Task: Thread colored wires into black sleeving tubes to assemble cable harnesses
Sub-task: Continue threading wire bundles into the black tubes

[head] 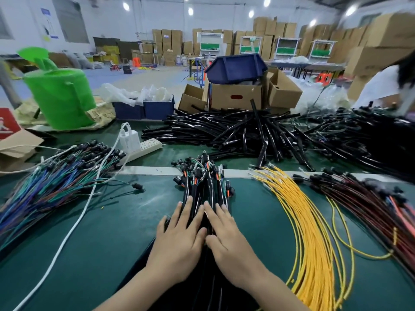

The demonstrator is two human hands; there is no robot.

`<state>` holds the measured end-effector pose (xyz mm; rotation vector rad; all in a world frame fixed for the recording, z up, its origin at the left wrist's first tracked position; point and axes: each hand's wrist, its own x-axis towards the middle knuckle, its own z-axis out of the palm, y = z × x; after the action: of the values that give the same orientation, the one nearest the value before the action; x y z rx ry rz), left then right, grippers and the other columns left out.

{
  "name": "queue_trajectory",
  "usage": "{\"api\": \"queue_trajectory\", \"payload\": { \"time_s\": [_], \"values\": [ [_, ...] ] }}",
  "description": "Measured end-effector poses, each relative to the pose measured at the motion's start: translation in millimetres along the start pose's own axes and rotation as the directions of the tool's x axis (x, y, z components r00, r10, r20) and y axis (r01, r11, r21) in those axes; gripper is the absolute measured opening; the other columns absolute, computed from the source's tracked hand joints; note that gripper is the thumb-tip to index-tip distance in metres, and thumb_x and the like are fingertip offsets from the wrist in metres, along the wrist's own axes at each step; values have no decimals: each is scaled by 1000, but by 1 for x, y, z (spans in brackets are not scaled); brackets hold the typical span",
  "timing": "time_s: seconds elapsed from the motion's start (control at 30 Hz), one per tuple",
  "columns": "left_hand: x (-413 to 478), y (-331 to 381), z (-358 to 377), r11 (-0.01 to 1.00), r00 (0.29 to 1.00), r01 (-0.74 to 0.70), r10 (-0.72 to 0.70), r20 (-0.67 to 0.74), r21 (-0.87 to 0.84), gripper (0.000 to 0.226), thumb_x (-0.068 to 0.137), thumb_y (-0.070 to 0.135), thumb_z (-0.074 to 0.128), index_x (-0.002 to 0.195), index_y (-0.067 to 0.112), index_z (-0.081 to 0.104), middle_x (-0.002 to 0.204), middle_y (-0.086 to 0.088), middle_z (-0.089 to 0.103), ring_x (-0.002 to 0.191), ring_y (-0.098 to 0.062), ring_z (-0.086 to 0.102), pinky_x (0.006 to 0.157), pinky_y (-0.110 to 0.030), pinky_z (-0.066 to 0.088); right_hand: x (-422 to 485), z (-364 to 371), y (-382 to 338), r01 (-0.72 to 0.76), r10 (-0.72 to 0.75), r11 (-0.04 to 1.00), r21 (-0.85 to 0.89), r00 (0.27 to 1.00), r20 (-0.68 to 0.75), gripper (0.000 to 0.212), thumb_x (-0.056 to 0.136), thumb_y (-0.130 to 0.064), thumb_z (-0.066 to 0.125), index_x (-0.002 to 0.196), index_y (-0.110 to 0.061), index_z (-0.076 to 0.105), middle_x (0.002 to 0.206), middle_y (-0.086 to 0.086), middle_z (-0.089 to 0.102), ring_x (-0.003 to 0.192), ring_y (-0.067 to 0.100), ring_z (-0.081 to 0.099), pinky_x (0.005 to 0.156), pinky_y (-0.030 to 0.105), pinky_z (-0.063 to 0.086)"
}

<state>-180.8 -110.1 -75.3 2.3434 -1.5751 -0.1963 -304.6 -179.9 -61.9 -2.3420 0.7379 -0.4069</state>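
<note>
Here, a bundle of sleeved harnesses (pixel 203 182) is laid at ctr of the surface (pixel 112 232), a smooth dark-green mat w/ a pale strip across it. The bundle is made up of glossy black tubes, round & slim, w/ orange, green & white wire ends plus small black caps fanned out at its far end. The left hand (pixel 179 239) & right hand (pixel 226 239) are laid flat on the near part of the bundle, side by side, fingers straight & slightly spread. Nothing is gripped; the tubes are only pressed down. Thin yellow wires (pixel 307 221) w/ metal tips are spread in a curved sheaf just to the right. Beyond them, dark red wires (pixel 359 198) w/ black caps are heaped. Blue, green & purple wires (pixel 51 182) are fanned out at left. A loose pile of empty black tubes (pixel 224 133), shiny, is heaped farther back, in front of a cardboard box (pixel 233 99). A white power strip (pixel 143 149) is seen near that pile.
</note>
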Motion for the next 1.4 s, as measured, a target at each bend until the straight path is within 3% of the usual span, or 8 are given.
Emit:
{"api": "queue_trajectory", "payload": {
  "time_s": [0.23, 0.37, 0.53, 0.8, 1.03, 1.2, 1.3, 1.4],
  "values": [
    [1, -19, -34, 896, 992, -55, -2, -127, -440, 54, 99, 30, 42, 148, 33, 19, 157, 17, -2, 143, -2, -9, 118, -30, 0, -10, -10, 8, 185, -175, 942, -279, 983, 58, 59, 90, -66, 20, 144, -51, 3, 148, -28, -30, 134, -5, -34, 111, 20, -16],
    [-11, -117, -79, 986, 927, 159, -164, -336, -43, 56, 95, 30, 49, 147, 26, 28, 156, 6, 18, 146, -15, 8, 118, -42, 12, -7, -6, 1, 263, -184, 880, -395, 956, 227, 53, 76, -73, -4, 129, -69, 4, 142, -43, -16, 130, -13, -33, 112, 23, -19],
    [-44, -205, -100, 862, 890, 403, -292, -350, 308, 51, 87, 16, 61, 136, 18, 48, 136, -2, 46, 119, -27, 47, 95, -41, 41, -7, -4, -3, 248, -164, 886, -391, 958, 235, 52, 77, -71, -1, 128, -69, 9, 141, -45, -11, 130, -14, -31, 112, 21, -18],
    [-53, -226, -119, 835, 848, 441, -268, -457, 329, 19, 81, 14, 72, 98, 11, 64, 96, -10, 60, 85, -34, 57, 69, -42, 46, -6, -3, -8, 235, -131, 859, -455, 960, 247, 46, 80, -71, -5, 126, -68, -6, 140, -42, -19, 129, -11, -35, 110, 21, -18],
    [-49, -220, -144, 938, 751, 344, -243, -614, 49, 5, 93, 21, 54, 98, 22, 54, 72, -5, 67, 68, -33, 62, 57, -41, 49, -1, -1, -3, 224, -114, 846, -484, 963, 246, 94, 38, -79, -44, 125, -66, -13, 135, -43, -26, 124, -7, -42, 107, 20, -19],
    [-39, -212, -173, 933, 816, 336, -355, -457, -127, 9, 93, 34, 55, 91, 29, 62, 50, 1, 62, 57, -17, 63, 62, -28, 46, -2, -6, -16, 272, -191, 894, -355, 950, 247, 74, 84, -75, -7, 130, -49, 44, 144, -22, 38, 134, -1, 18, 104, 19, 17],
    [-28, -207, -181, 888, 841, 431, -459, -286, -159, 19, 96, 23, 50, 86, 17, 64, 60, 7, 70, 55, -20, 61, 57, -28, 49, -1, -1, -8, 220, -149, 861, -458, 971, 187, 92, 45, -81, -39, 128, -67, -2, 140, -42, -16, 128, -9, -33, 104, 13, -19],
    [-17, -204, -186, 765, 792, 509, -596, -134, -396, 25, 95, 15, 48, 78, 9, 66, 69, 0, 71, 47, -17, 39, 45, -24, 35, 2, -4, -6, 223, -87, 831, -510, 957, 277, 95, 32, -77, -47, 122, -67, -17, 131, -44, -30, 119, -9, -45, 96, 15, -30]
  ]
}}
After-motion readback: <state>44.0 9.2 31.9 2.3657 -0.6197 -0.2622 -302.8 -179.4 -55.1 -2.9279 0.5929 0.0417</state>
